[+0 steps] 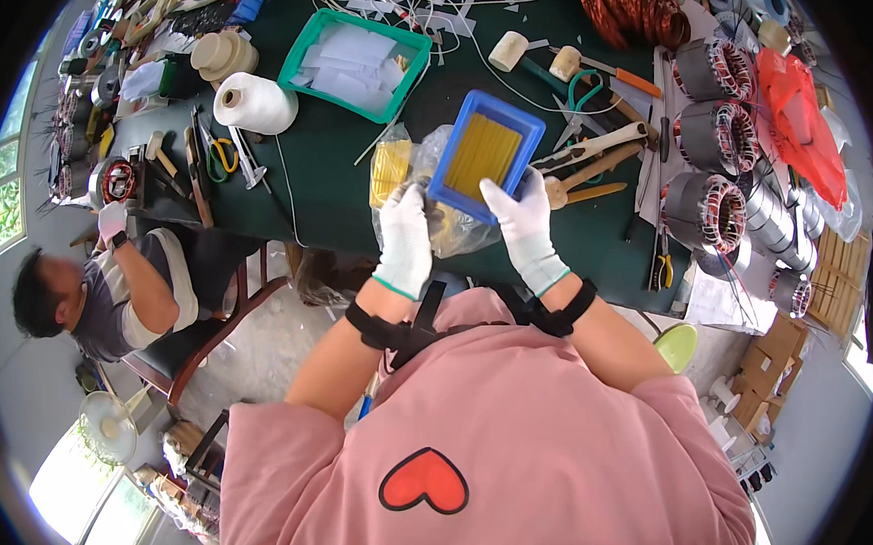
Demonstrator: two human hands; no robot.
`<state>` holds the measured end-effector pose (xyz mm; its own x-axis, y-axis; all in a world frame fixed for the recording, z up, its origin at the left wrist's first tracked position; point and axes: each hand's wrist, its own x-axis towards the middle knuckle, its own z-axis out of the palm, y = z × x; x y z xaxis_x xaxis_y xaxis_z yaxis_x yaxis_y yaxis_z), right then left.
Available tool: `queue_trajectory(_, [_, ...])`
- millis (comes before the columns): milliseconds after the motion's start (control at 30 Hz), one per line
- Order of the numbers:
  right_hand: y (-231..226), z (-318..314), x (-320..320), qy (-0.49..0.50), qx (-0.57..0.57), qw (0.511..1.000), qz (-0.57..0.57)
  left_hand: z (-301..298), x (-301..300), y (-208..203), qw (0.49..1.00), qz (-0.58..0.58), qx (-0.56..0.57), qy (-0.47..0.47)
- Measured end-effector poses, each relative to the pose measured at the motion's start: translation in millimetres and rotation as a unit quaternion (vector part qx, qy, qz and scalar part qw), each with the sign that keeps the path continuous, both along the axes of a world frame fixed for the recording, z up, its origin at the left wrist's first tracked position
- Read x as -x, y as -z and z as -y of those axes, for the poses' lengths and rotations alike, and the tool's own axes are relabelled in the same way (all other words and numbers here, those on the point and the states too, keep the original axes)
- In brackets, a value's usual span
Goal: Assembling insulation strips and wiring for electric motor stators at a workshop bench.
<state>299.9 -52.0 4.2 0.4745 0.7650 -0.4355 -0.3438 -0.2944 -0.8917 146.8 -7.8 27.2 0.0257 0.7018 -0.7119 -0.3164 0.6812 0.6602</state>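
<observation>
A blue rectangular tray (513, 121) with thin yellow strips (481, 153) in it is tilted over the near part of the table. My right hand (525, 218), in a white glove, grips its near right corner, thumb over the rim. My gloved left hand (406, 227) is closed by the near left corner; whether its fingers hold the tray or the plastic there is hidden. Crumpled clear plastic bags (458, 236) lie beneath and beside the tray. More yellow pieces (392, 161) show through the plastic just beyond my left hand.
A green tray (303, 60) of white slips and a white thread cone (257, 105) stand further left. Mallets (509, 51), scissors (572, 123) and wooden sticks (598, 148) lie right. Wound motor stators (702, 211) line the right side. A seated co-worker (129, 288) is at left.
</observation>
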Motion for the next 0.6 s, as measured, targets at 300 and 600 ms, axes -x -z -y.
queue_trajectory(300, [-24, 51, -31, -0.257, 0.098, 0.914, 0.297, -6, -39, 8, 0.925, -0.258, -0.269, 0.072])
queue_trajectory(600, [-37, 20, -35, -0.425, 0.185, 0.796, 0.389, 23, -57, -13, 0.902, -0.313, -0.259, 0.146])
